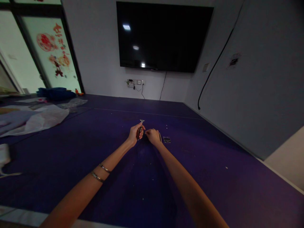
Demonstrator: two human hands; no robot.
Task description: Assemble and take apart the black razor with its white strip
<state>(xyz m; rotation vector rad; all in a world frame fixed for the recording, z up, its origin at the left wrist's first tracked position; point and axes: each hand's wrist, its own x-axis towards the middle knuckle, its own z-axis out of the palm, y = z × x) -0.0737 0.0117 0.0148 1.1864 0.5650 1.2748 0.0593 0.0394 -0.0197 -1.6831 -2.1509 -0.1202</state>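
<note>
My left hand [134,133] is wrapped round the dark handle of a razor [142,120]. The razor points up and away from me, its silvery T-shaped head above my fingers. Close by on the right, my right hand [153,135] is low over the purple surface, fingertips pinched together near the razor handle. Whatever is between those fingertips is too small to make out. A dark, light-edged object [160,137] shows just beside my right hand, partly hidden by it. Further right lies a small clear pack [167,139] with dark contents.
The wide purple surface [106,152] carries a few white specks. Plastic sheeting [45,118] and a dark blue cloth bundle [55,93] lie at the left. A white object with a cord [4,155] sits at the left edge. A television [163,36] hangs on the wall ahead.
</note>
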